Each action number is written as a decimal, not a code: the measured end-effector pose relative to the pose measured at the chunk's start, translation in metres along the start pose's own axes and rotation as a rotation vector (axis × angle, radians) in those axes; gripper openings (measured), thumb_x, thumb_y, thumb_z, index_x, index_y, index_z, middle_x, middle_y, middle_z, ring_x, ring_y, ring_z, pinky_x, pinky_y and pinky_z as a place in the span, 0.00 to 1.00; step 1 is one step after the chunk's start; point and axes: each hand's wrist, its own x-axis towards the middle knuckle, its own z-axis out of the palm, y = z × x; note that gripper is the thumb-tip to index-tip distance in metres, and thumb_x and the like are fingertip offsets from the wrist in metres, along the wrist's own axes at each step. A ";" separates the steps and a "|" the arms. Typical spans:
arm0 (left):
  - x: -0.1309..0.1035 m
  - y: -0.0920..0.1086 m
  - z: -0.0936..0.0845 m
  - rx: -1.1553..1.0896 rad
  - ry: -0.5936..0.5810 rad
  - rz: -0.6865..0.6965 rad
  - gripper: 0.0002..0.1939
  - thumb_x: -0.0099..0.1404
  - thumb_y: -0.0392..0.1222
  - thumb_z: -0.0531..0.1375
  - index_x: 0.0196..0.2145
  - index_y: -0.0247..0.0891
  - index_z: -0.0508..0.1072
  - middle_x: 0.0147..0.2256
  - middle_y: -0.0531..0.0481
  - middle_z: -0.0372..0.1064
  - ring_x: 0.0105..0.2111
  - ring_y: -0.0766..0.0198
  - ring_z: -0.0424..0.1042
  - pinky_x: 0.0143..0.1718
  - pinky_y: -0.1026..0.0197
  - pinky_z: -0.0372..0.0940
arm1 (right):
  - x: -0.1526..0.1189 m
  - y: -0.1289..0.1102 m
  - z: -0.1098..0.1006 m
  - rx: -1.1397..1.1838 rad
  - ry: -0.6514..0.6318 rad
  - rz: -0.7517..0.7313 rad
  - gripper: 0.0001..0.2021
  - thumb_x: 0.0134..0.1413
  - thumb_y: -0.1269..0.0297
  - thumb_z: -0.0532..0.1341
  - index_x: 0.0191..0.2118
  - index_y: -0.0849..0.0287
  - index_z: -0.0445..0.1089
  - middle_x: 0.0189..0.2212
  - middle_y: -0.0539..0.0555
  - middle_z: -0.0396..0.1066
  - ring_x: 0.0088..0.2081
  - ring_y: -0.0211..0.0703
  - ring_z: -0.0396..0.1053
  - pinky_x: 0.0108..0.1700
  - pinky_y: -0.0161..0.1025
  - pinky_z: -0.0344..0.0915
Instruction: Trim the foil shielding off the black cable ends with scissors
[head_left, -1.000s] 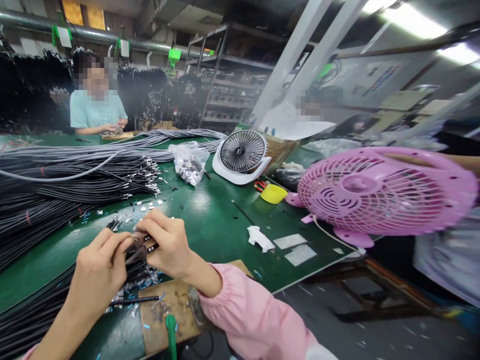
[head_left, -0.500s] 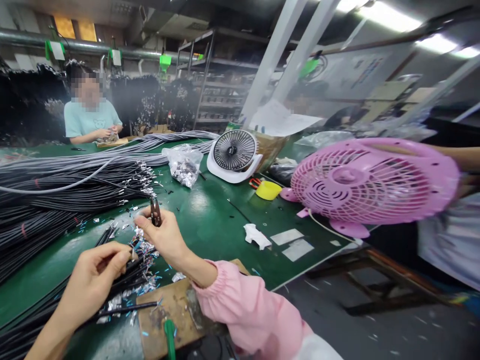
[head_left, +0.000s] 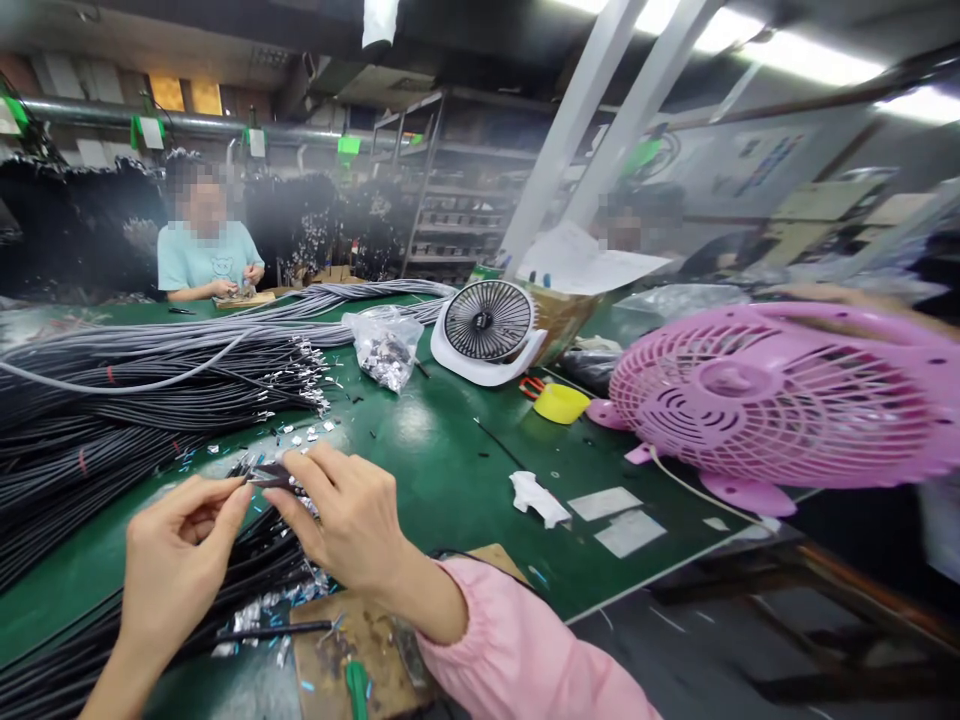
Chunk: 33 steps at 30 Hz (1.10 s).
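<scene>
A pair of dark snips (head_left: 276,476) is gripped in the right hand (head_left: 341,510), the fingers closed around its handles, above the near left part of a green worktable (head_left: 450,470). The narrow metal blades are pointed toward the left hand (head_left: 176,550), where a thin dark cable end (head_left: 248,474) is pinched between thumb and forefinger; how far the blades are parted cannot be told.

Below the hands, black cables (head_left: 67,645) are fanned amid foil scraps and blue clippings, beside a stained board (head_left: 322,665) set at the near edge. Larger black bundles (head_left: 150,390) are piled along the left side, their frayed silvery ends turned inward, with grey cables (head_left: 300,310) laid behind them.

A clear plastic bag (head_left: 385,348) is seen partly filled with small silvery and dark pieces, near a white desk fan (head_left: 487,330). Behind the fan, a cardboard box (head_left: 562,322) is topped by white paper; its contents are hidden. At the far edge, a shallow tray (head_left: 244,300) is worked over by a person in a light blue shirt (head_left: 206,258). The right side is occupied by a pink fan (head_left: 750,390).
</scene>
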 end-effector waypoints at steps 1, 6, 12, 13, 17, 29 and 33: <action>0.000 -0.001 -0.001 -0.005 -0.015 0.010 0.11 0.52 0.51 0.67 0.26 0.41 0.81 0.22 0.53 0.76 0.20 0.66 0.74 0.21 0.69 0.69 | 0.000 0.001 0.000 0.002 0.011 -0.014 0.19 0.72 0.57 0.48 0.38 0.61 0.72 0.25 0.51 0.73 0.24 0.37 0.67 0.27 0.36 0.54; 0.000 -0.003 -0.004 0.044 -0.031 0.103 0.11 0.55 0.51 0.66 0.27 0.41 0.81 0.23 0.53 0.75 0.21 0.66 0.72 0.21 0.69 0.68 | 0.000 0.003 0.001 0.052 -0.002 -0.018 0.21 0.72 0.58 0.48 0.33 0.60 0.72 0.20 0.48 0.70 0.21 0.34 0.63 0.24 0.35 0.52; -0.004 -0.009 -0.003 0.171 0.048 0.256 0.05 0.60 0.45 0.64 0.31 0.43 0.79 0.25 0.56 0.72 0.24 0.69 0.69 0.27 0.68 0.67 | 0.001 0.000 0.000 0.049 0.046 0.000 0.20 0.71 0.58 0.49 0.35 0.61 0.72 0.21 0.49 0.70 0.22 0.35 0.65 0.25 0.35 0.54; -0.005 -0.009 -0.003 0.184 0.056 0.268 0.05 0.61 0.44 0.64 0.31 0.43 0.79 0.25 0.56 0.72 0.25 0.68 0.69 0.27 0.67 0.67 | 0.001 0.000 -0.001 0.035 0.045 -0.007 0.19 0.71 0.57 0.49 0.36 0.61 0.72 0.22 0.50 0.71 0.23 0.35 0.66 0.25 0.35 0.54; -0.008 -0.010 -0.002 0.209 0.078 0.285 0.03 0.61 0.43 0.64 0.31 0.43 0.78 0.26 0.57 0.72 0.26 0.68 0.69 0.28 0.66 0.65 | 0.000 0.001 0.000 -0.004 0.032 -0.058 0.19 0.72 0.60 0.49 0.36 0.62 0.73 0.21 0.49 0.71 0.22 0.35 0.65 0.24 0.36 0.52; -0.006 -0.005 -0.002 0.187 -0.070 0.240 0.08 0.63 0.47 0.61 0.30 0.43 0.78 0.24 0.55 0.71 0.24 0.66 0.69 0.24 0.66 0.63 | 0.000 0.005 0.008 0.711 -0.085 0.383 0.08 0.56 0.66 0.61 0.29 0.60 0.76 0.22 0.51 0.72 0.22 0.35 0.64 0.26 0.34 0.64; -0.009 -0.005 -0.001 0.185 -0.062 0.238 0.07 0.61 0.45 0.63 0.28 0.42 0.77 0.23 0.55 0.70 0.22 0.67 0.68 0.23 0.66 0.62 | -0.003 0.008 0.012 0.767 -0.096 0.320 0.09 0.56 0.65 0.61 0.29 0.60 0.76 0.23 0.53 0.74 0.23 0.36 0.66 0.27 0.35 0.65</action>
